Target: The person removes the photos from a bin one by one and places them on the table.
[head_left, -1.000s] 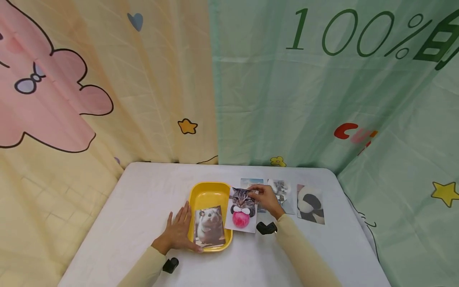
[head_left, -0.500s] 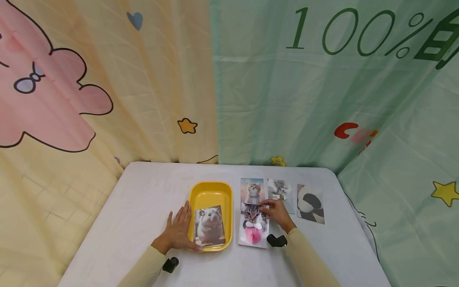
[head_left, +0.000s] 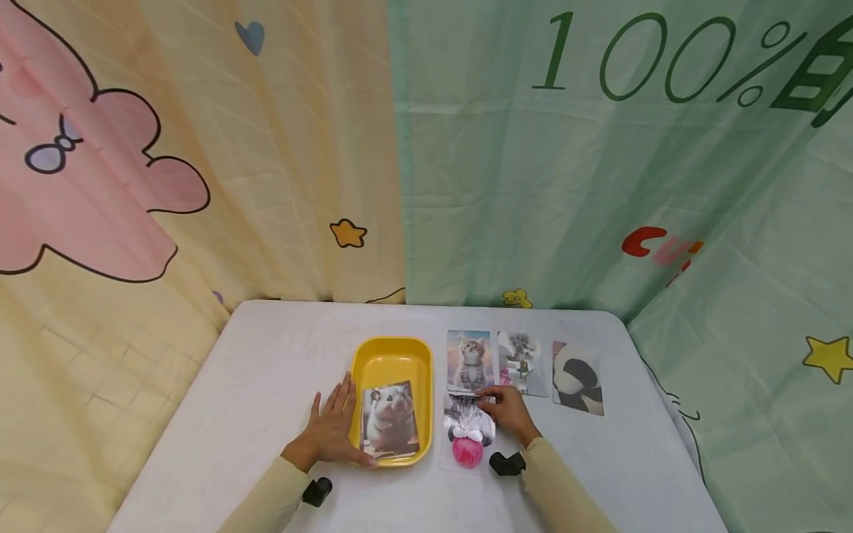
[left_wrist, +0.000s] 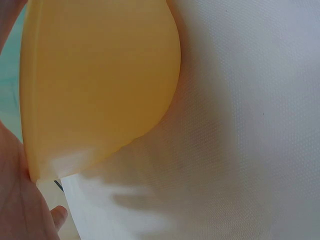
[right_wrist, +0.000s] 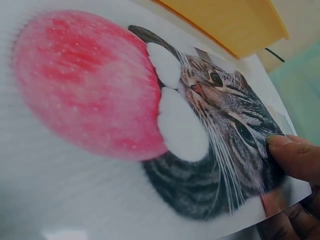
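Observation:
My right hand (head_left: 509,413) pinches the top right edge of a photo card of a tabby cat with a pink ball (head_left: 469,437). In the right wrist view the thumb lies over the face of the cat card (right_wrist: 220,125) and the other fingers are behind it. My left hand (head_left: 328,429) rests with spread fingers against the left side of a yellow tray (head_left: 392,346). Seen from the left wrist, the palm touches the outer wall of the tray (left_wrist: 100,85). A hamster photo card (head_left: 390,420) lies in the tray's near half.
Right of the tray, a kitten card (head_left: 470,360), a grey-and-white card (head_left: 523,363) and a panda card (head_left: 577,378) lie in a row on the white table (head_left: 293,333). Printed curtains (head_left: 513,185) hang behind the table.
My right hand has carried the cat card from over the tray's right edge rightward and toward me, uncovering the kitten card. The left hand and tray have stayed put.

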The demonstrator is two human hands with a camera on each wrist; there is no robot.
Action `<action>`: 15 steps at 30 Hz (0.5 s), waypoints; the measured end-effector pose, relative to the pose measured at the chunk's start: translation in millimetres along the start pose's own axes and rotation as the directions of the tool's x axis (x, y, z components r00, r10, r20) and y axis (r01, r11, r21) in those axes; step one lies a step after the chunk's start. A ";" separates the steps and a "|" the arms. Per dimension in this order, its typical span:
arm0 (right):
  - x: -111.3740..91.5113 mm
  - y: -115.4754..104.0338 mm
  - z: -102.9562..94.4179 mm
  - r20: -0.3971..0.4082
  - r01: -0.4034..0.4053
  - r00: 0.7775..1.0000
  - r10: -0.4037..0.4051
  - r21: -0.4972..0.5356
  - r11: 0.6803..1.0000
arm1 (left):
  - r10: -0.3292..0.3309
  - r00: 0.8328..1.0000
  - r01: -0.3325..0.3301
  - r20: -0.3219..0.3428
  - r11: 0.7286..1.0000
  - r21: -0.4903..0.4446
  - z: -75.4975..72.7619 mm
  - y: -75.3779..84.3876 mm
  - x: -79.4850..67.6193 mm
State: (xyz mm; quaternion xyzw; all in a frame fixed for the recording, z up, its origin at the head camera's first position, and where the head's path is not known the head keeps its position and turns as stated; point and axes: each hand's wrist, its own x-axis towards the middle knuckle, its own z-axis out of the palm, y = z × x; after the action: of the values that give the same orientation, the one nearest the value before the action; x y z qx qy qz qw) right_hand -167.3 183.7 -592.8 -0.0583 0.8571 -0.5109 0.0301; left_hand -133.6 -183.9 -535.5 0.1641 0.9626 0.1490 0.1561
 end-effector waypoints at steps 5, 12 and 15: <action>-0.9 -1.3 2.6 -0.057 -0.018 0.998 0.015 -0.059 0.998 | -0.001 1.000 0.001 -0.003 1.000 -0.005 -0.2 -0.1 -0.1; -1.6 -22.0 0.4 -0.112 0.055 0.992 -0.065 -0.097 0.994 | -0.001 1.000 0.001 0.002 1.000 -0.010 0.2 0.1 -0.2; 3.2 -40.8 1.8 -0.093 0.096 0.990 -0.103 -0.080 0.992 | -0.005 1.000 0.005 0.004 1.000 -0.006 0.6 0.2 0.0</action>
State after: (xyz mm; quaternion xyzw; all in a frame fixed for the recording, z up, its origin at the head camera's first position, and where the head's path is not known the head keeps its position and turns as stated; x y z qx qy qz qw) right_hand -167.5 162.5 -557.8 -0.0772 0.8722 -0.4814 -0.0395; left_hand -133.4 -183.6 -535.9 0.1615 0.9622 0.1514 0.1588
